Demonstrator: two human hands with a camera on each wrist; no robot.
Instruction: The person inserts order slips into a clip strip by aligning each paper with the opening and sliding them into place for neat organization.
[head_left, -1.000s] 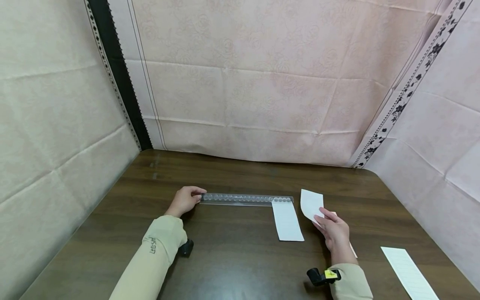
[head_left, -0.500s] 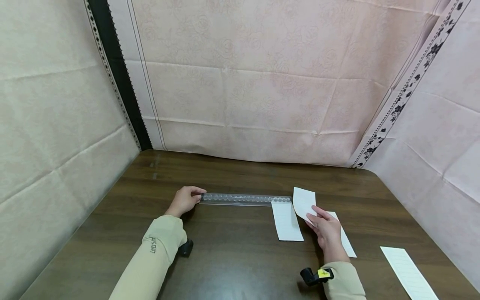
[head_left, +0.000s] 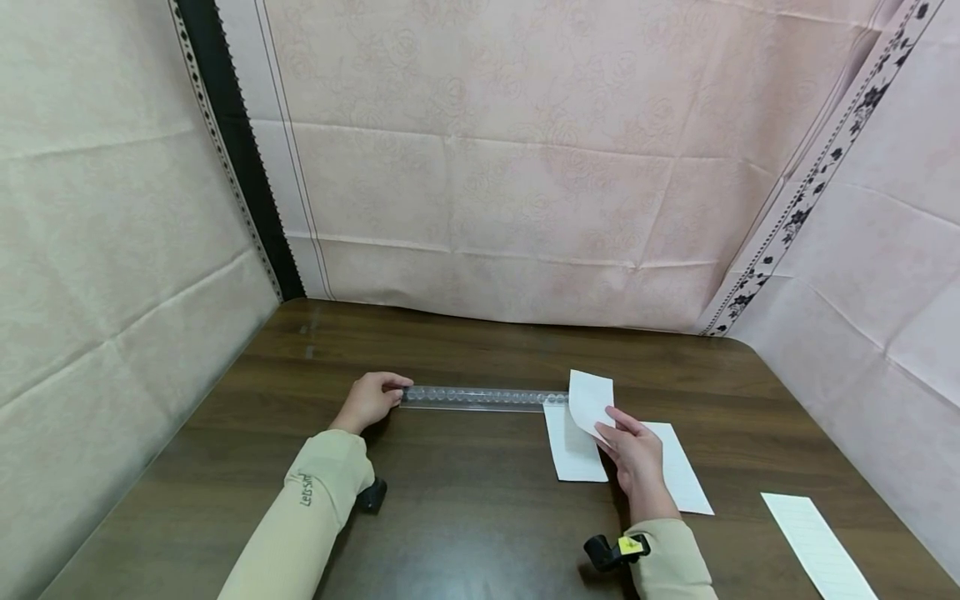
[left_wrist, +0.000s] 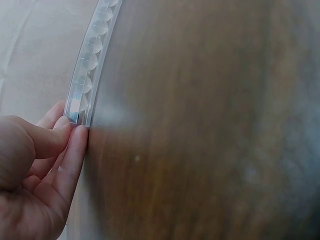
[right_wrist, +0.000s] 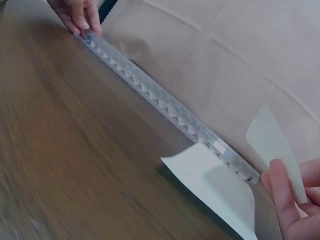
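A long clear plastic strip (head_left: 480,399), with a row of round shapes along it, lies crosswise on the table. My left hand (head_left: 371,402) pinches its left end between thumb and fingers, as the left wrist view shows closely. At the strip's right end, a white paper slip (right_wrist: 210,185) extends toward me, its far edge overlapping the strip. My right hand (head_left: 636,457) holds a second white slip (head_left: 591,396) upright between thumb and fingers. From the head, this slip hides the strip's right tip and part of the first slip.
Behind the right hand lies another white slip (head_left: 684,475), partly covered by the hand. A long lined slip (head_left: 817,546) rests farther right. Pale cloth (head_left: 480,208) hangs along the back and both sides of the brown wooden table (head_left: 472,500).
My right hand has moved left with its paper slip, from right of the strip's end to over it. The slip behind that hand shows more. The left hand and the strip have stayed still.
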